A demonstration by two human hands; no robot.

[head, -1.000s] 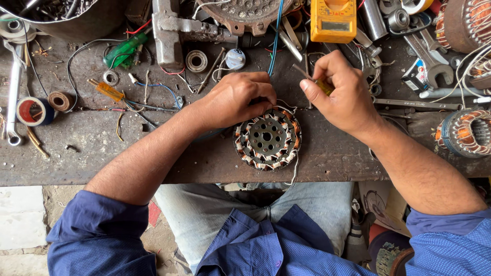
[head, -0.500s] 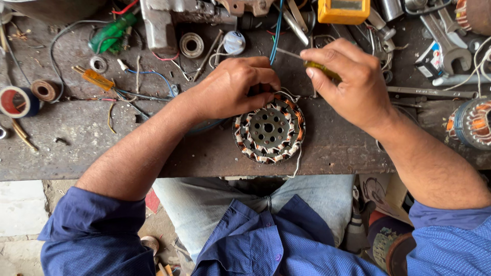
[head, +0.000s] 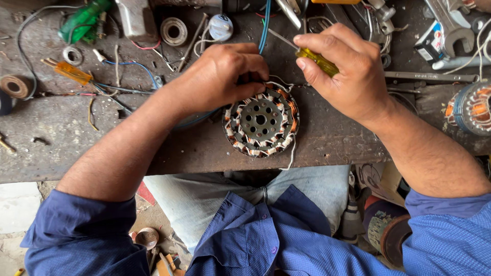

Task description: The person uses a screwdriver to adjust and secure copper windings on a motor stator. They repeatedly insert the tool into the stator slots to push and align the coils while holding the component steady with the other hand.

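Round wound stator flat on worn workbench, near front edge, centre of view. Left hand over its upper-left rim, fingers curled and pinching at windings there; exact hold hidden under fingertips. Right hand just right of stator, closed around yellow-handled screwdriver, metal shaft angled up-left. Orange-handled screwdriver and green tool well apart, far left. Second wound stator at right edge.
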